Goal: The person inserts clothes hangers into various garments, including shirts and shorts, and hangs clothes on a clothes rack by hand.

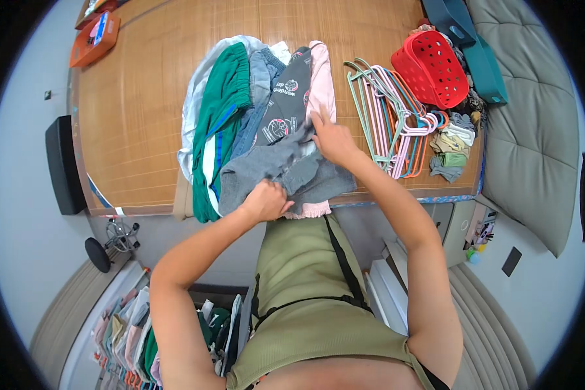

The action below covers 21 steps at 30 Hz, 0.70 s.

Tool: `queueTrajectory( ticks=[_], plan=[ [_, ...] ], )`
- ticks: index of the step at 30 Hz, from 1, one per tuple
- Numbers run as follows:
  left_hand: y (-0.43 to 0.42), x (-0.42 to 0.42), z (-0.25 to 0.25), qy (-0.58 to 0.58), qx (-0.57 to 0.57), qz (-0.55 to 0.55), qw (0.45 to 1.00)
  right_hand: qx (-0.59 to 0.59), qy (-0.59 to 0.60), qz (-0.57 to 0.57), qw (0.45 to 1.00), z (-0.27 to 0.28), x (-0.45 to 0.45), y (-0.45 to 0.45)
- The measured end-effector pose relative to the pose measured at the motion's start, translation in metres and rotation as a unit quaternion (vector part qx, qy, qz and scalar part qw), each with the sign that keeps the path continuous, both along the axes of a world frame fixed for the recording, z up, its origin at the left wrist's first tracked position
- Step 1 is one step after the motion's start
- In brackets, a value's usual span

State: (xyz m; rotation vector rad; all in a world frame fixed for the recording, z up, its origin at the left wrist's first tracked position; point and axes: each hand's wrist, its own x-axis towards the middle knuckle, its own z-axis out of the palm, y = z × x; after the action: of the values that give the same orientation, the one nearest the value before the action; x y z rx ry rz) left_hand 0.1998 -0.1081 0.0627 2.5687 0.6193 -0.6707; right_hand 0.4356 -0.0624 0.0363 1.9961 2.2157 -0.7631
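A grey garment (247,172) lies bunched at the front edge of the bed mat, over the lower ends of other clothes. My left hand (266,201) has its fingers curled on the garment's front part. Farther up and to the right, my right hand (331,138) pinches its upper edge. Beneath and behind it are green trousers (224,97) with a blue and white stripe, blue denim (263,78), a dark grey printed piece (286,104) and a pink piece (322,78).
Right of the clothes lies a heap of hangers (387,117). Beyond it are a red basket (429,68), teal bins (487,71) and small folded clothes (452,146). An orange basket (94,39) stands at the far left. Hanging clothes (130,331) show below left.
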Motion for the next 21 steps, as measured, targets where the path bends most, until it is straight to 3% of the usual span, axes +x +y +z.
queueTrajectory(
  ticks=[1,4,6,7,10,11,14,18,21],
  plan=[
    [-0.001,0.001,0.007,0.031,-0.054,0.038,0.997,-0.013,-0.037,0.003,0.999,0.007,0.003,0.006],
    [0.018,-0.004,-0.003,-0.04,0.063,0.346,0.935,-0.026,-0.1,0.007,0.995,0.009,0.024,0.006],
    [0.021,-0.005,-0.01,-0.048,0.067,0.338,0.938,-0.001,-0.078,0.005,0.997,-0.008,0.034,-0.011],
    [0.022,-0.003,-0.013,-0.052,0.069,0.336,0.938,-0.027,-0.004,-0.077,0.997,-0.006,0.032,-0.015],
    [0.022,0.01,-0.017,-0.031,0.073,0.322,0.943,0.241,0.042,-0.047,0.969,-0.002,0.021,-0.028],
    [0.025,0.011,-0.019,-0.033,0.073,0.326,0.942,0.274,0.14,0.004,0.951,-0.013,0.018,-0.033],
    [0.026,0.013,-0.02,-0.03,0.07,0.336,0.939,0.217,0.114,0.133,0.96,-0.012,-0.003,-0.035],
    [0.028,0.009,-0.028,-0.028,0.053,0.356,0.933,0.069,-0.079,-0.104,0.989,-0.021,-0.002,-0.021],
    [0.034,0.01,-0.029,-0.033,0.049,0.359,0.931,0.006,-0.095,-0.025,0.995,-0.04,0.011,-0.047]
  ],
)
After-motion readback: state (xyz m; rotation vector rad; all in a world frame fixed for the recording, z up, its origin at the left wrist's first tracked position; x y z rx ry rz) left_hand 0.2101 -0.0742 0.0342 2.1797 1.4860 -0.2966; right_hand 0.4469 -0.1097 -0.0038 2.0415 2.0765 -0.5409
